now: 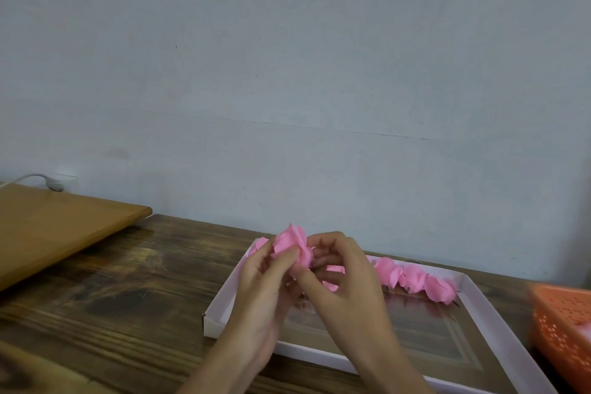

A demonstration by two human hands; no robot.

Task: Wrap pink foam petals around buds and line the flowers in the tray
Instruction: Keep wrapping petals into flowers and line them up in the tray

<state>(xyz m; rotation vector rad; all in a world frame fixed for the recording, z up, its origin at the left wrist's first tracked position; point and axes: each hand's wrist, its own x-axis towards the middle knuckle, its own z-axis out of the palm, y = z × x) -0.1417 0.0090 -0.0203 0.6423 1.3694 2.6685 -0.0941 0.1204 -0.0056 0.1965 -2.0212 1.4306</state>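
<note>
A pink foam flower (292, 245) is held up over the far left part of the white tray (499, 313). My left hand (265, 278) pinches its lower left side with thumb and fingers. My right hand (339, 275) curls its fingers round the flower's right side and a pink petal below it. A row of finished pink flowers (415, 280) lies along the tray's far edge, partly hidden behind my hands. The bud inside the held flower is hidden.
The tray sits on a dark wooden table (112, 297). An orange perforated basket (566, 326) stands at the right edge. A light wooden board (54, 230) lies raised at the far left, with a grey cable (41, 179) behind it by the wall.
</note>
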